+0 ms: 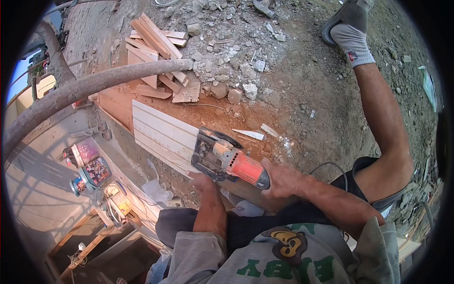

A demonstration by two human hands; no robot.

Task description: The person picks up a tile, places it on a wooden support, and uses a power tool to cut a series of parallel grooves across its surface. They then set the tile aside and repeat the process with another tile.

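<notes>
My right hand (284, 180) is wrapped around the dark rear end of a circular saw (247, 169) with a red-orange body. The saw's metal base plate (203, 154) lies over the right end of a pale board (163, 132) with stripes along its length. A dark round disc (228, 138) shows at the saw's upper side. Close to the base plate, my left hand (202, 181) is closed at the board's lower edge, its fingertips partly hidden. A power cord (331, 164) arches near my right forearm.
Cut wood-coloured strips (156, 52) lie piled beyond the board, beneath a curved pole (118, 73). Broken stones (250, 91) and white shards (249, 134) litter the dirt. Plastic containers (97, 170) stand at lower left. My socked foot (352, 40) is at upper right.
</notes>
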